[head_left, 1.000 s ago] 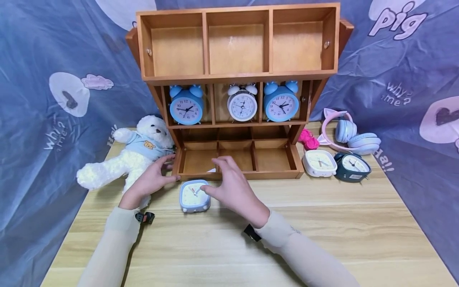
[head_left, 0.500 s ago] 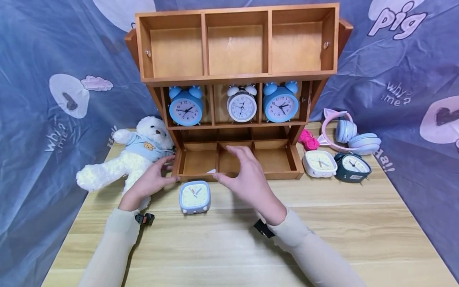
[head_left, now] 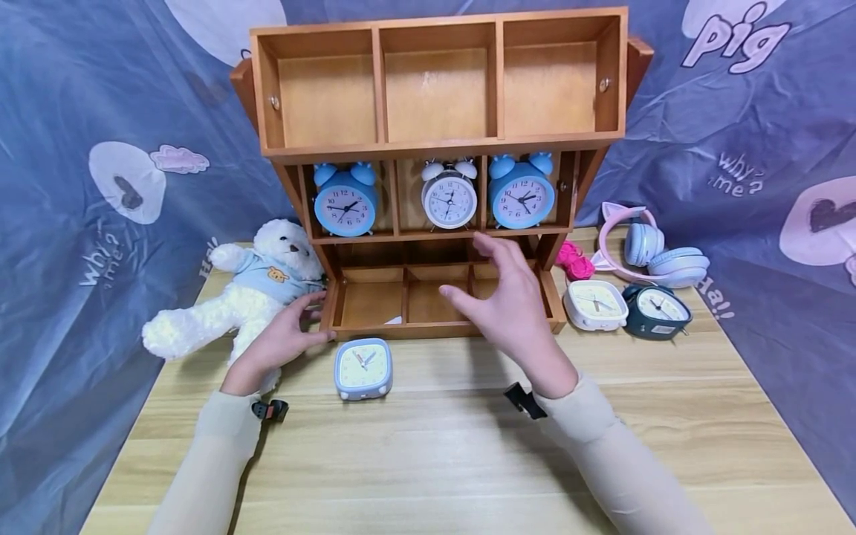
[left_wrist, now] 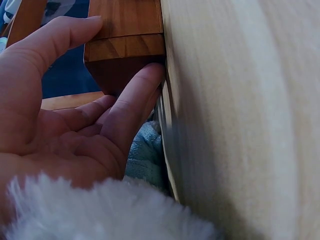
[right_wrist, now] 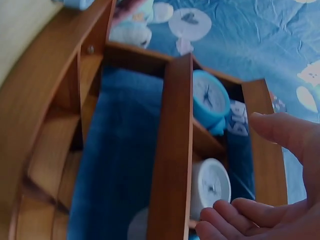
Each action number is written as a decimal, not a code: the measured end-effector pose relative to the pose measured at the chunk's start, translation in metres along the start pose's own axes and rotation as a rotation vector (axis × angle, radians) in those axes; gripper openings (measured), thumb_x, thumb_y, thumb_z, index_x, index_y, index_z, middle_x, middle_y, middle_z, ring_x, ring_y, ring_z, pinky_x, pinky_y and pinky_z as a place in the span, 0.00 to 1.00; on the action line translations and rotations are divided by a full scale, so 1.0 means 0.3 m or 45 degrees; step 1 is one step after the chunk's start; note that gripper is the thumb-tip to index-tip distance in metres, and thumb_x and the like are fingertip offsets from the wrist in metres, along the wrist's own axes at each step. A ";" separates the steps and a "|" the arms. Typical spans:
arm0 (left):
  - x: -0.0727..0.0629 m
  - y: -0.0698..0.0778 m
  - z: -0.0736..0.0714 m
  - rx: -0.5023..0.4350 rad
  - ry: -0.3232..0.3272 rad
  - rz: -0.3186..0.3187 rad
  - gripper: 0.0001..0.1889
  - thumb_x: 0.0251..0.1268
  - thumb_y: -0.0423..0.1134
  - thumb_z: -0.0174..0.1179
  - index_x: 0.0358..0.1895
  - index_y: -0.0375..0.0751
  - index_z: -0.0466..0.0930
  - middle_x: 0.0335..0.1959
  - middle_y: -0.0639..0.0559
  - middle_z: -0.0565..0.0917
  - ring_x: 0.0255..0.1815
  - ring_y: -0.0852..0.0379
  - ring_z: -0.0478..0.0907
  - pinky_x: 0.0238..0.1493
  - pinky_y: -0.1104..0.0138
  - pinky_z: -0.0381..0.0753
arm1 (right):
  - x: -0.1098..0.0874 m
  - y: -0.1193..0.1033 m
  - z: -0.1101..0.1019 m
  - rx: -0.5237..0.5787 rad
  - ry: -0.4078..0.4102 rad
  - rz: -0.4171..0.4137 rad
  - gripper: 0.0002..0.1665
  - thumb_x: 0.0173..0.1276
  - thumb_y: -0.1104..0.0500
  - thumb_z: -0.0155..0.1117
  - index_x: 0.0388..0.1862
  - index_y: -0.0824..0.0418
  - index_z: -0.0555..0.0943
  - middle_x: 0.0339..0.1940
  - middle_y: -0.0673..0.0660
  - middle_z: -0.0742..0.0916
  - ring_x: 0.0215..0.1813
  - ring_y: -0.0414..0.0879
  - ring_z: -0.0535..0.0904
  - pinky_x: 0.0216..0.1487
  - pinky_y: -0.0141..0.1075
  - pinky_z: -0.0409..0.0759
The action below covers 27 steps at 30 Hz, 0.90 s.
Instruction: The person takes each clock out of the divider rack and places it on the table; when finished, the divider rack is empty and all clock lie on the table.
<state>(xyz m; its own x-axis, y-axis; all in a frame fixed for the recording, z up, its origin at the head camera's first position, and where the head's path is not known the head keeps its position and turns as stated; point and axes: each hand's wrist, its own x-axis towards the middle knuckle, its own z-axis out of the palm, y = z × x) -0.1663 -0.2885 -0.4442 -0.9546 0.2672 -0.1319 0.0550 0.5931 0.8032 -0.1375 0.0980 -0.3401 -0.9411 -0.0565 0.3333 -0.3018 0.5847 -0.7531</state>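
White teddy bear (head_left: 284, 249) being seated beside the shelf (head_left: 435, 330), whose lower left corner is being pinched by the left hand (head_left: 277, 342). Blue-rimmed clock (head_left: 363, 369) being carried by the surface (head_left: 401, 461), just before the shelf. Right hand (head_left: 511, 308) being held wide, empty, before the shelf's right part.

Both forearms (head_left: 210, 453) extended forward, left grip (head_left: 279, 340) low and curved, right grip (head_left: 511, 310) in midair, thumb (head_left: 461, 301) spread.
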 end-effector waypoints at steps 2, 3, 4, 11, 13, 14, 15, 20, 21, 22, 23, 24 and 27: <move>-0.001 0.001 0.001 -0.008 -0.002 0.003 0.48 0.77 0.37 0.73 0.90 0.30 0.53 0.85 0.26 0.65 0.80 0.25 0.72 0.74 0.37 0.81 | 0.014 0.010 -0.020 -0.002 0.049 0.006 0.52 0.65 0.50 0.89 0.84 0.61 0.74 0.76 0.61 0.81 0.78 0.58 0.78 0.79 0.57 0.76; -0.001 0.002 0.002 -0.009 -0.001 0.002 0.48 0.77 0.37 0.73 0.90 0.30 0.53 0.85 0.26 0.65 0.80 0.25 0.72 0.74 0.37 0.81 | 0.020 0.016 -0.029 -0.010 0.073 0.011 0.52 0.65 0.51 0.88 0.84 0.60 0.74 0.76 0.61 0.81 0.78 0.58 0.78 0.79 0.57 0.76; -0.001 0.002 0.003 -0.010 -0.001 0.003 0.48 0.77 0.37 0.73 0.90 0.30 0.53 0.85 0.26 0.65 0.80 0.25 0.72 0.74 0.37 0.81 | 0.026 0.022 -0.038 -0.012 0.095 0.016 0.52 0.65 0.51 0.88 0.84 0.60 0.74 0.76 0.62 0.81 0.78 0.59 0.78 0.79 0.57 0.76; 0.006 -0.009 0.003 -0.001 0.000 0.000 0.47 0.77 0.37 0.73 0.90 0.30 0.54 0.86 0.27 0.65 0.81 0.26 0.72 0.77 0.37 0.79 | 0.070 0.062 -0.081 0.008 0.227 0.008 0.52 0.66 0.54 0.87 0.84 0.63 0.73 0.77 0.66 0.80 0.77 0.62 0.77 0.81 0.57 0.74; 0.006 -0.012 0.001 0.009 -0.001 -0.008 0.47 0.78 0.37 0.73 0.90 0.31 0.54 0.87 0.28 0.65 0.82 0.26 0.71 0.77 0.37 0.79 | 0.084 0.074 -0.086 0.014 0.274 0.004 0.52 0.66 0.54 0.87 0.84 0.65 0.73 0.77 0.67 0.79 0.75 0.63 0.77 0.79 0.56 0.75; 0.005 -0.013 0.001 0.013 -0.001 -0.013 0.47 0.78 0.38 0.73 0.90 0.32 0.54 0.87 0.28 0.64 0.82 0.26 0.71 0.76 0.37 0.79 | 0.090 0.080 -0.087 0.019 0.303 -0.001 0.51 0.66 0.55 0.87 0.83 0.66 0.73 0.77 0.68 0.78 0.75 0.63 0.77 0.79 0.56 0.75; 0.004 -0.013 -0.001 0.016 -0.001 -0.017 0.47 0.78 0.38 0.73 0.90 0.33 0.54 0.87 0.28 0.64 0.83 0.26 0.71 0.76 0.37 0.79 | 0.096 0.087 -0.088 0.023 0.333 -0.003 0.51 0.66 0.55 0.87 0.83 0.66 0.73 0.77 0.68 0.78 0.74 0.64 0.77 0.78 0.55 0.76; 0.005 -0.010 0.000 0.023 0.002 -0.014 0.47 0.78 0.38 0.72 0.90 0.32 0.54 0.87 0.29 0.65 0.82 0.26 0.71 0.76 0.38 0.80 | 0.123 0.120 -0.088 0.015 0.471 -0.042 0.52 0.64 0.56 0.88 0.82 0.69 0.72 0.75 0.71 0.76 0.73 0.64 0.75 0.73 0.53 0.75; 0.005 -0.009 0.000 0.024 0.002 -0.011 0.47 0.78 0.38 0.72 0.90 0.32 0.55 0.87 0.29 0.65 0.82 0.26 0.72 0.76 0.38 0.80 | 0.128 0.126 -0.089 0.010 0.487 -0.052 0.53 0.64 0.56 0.88 0.82 0.68 0.71 0.75 0.71 0.75 0.73 0.64 0.75 0.72 0.52 0.75; 0.006 -0.007 0.001 0.025 0.003 -0.007 0.47 0.78 0.38 0.72 0.90 0.32 0.55 0.87 0.28 0.65 0.82 0.27 0.72 0.75 0.38 0.80 | 0.133 0.131 -0.089 0.002 0.501 -0.064 0.53 0.64 0.56 0.88 0.83 0.68 0.71 0.75 0.71 0.75 0.74 0.64 0.74 0.72 0.52 0.75; 0.006 -0.005 0.001 0.024 0.003 -0.002 0.47 0.78 0.38 0.72 0.90 0.31 0.55 0.86 0.28 0.65 0.81 0.26 0.72 0.75 0.38 0.80 | 0.139 0.136 -0.089 -0.005 0.514 -0.076 0.54 0.64 0.56 0.88 0.83 0.68 0.70 0.75 0.72 0.74 0.75 0.64 0.73 0.73 0.51 0.74; 0.005 -0.003 0.001 0.019 0.003 -0.003 0.47 0.78 0.38 0.73 0.90 0.32 0.55 0.86 0.28 0.65 0.82 0.27 0.72 0.75 0.38 0.81 | 0.144 0.141 -0.090 -0.013 0.526 -0.087 0.54 0.64 0.56 0.88 0.84 0.69 0.70 0.75 0.72 0.74 0.76 0.64 0.73 0.75 0.51 0.74; 0.003 0.002 0.000 0.008 -0.001 0.003 0.47 0.78 0.38 0.73 0.90 0.31 0.54 0.86 0.28 0.65 0.81 0.26 0.72 0.75 0.38 0.81 | 0.159 0.154 -0.091 -0.038 0.558 -0.114 0.55 0.64 0.57 0.87 0.84 0.70 0.68 0.76 0.73 0.73 0.80 0.63 0.71 0.82 0.51 0.72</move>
<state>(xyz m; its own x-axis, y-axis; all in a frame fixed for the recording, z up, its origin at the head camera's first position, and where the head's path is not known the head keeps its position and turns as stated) -0.1672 -0.2877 -0.4439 -0.9542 0.2694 -0.1303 0.0593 0.5971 0.8000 -0.1920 0.1443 -0.3435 -0.7562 0.2363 0.6102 -0.3685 0.6168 -0.6955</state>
